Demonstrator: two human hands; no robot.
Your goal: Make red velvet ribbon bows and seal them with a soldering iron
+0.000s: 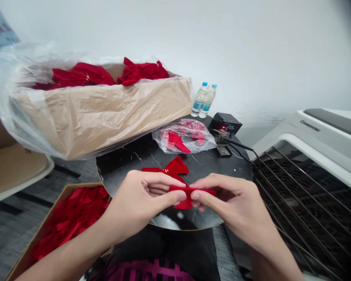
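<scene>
Between the thumbs and fingers of both hands is a piece of red velvet ribbon, pinched near its middle. My left hand grips its left part, and my right hand grips the right part close by. The fingertips nearly meet and hide some of the ribbon. Just behind the hands, a red bow with a small gold band lies on the round black marbled table. Farther back lies a clear plastic bag with red ribbon pieces in and on it.
A plastic-lined cardboard box of red bows stands at the back left. Below left, another box holds red ribbon pieces. Two water bottles stand behind a black control unit with cables. A white heater stands right.
</scene>
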